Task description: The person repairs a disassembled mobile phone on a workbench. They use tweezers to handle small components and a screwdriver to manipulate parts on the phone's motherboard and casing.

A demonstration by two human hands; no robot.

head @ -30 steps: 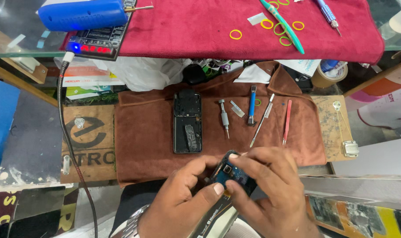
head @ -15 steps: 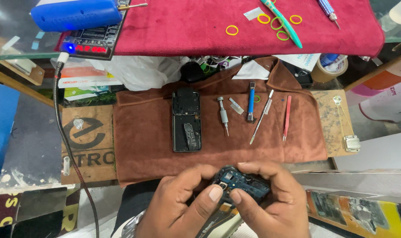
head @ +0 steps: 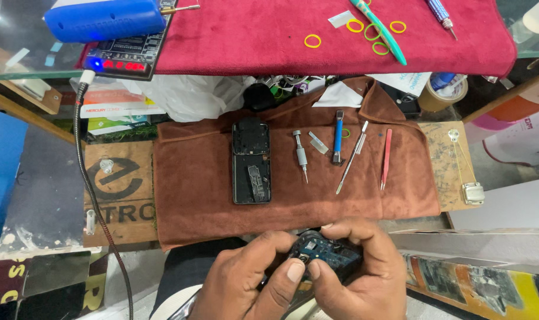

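My left hand [head: 246,281] and my right hand [head: 355,272] both grip a small dark blue circuit board [head: 326,252] near the bottom edge, thumbs pressed on its near side. Beyond the hands a brown cloth [head: 192,184] covers the bench. On it lie an opened black phone body [head: 251,161], a short silver screwdriver [head: 301,156], a small metal blade [head: 318,142], a blue-handled tool [head: 338,137], a thin metal spudger [head: 352,157] and pink tweezers [head: 386,159].
A red cloth [head: 252,35] at the top carries yellow rubber bands [head: 312,41], a teal tool [head: 381,31] and a blue device [head: 103,21]. A black cable [head: 94,201] runs down the left. A tape roll [head: 442,92] sits right of the brown cloth.
Both hands have drawn the circuit board lower and nearer to me, and turned it flatter; the tools on the brown cloth have not moved.
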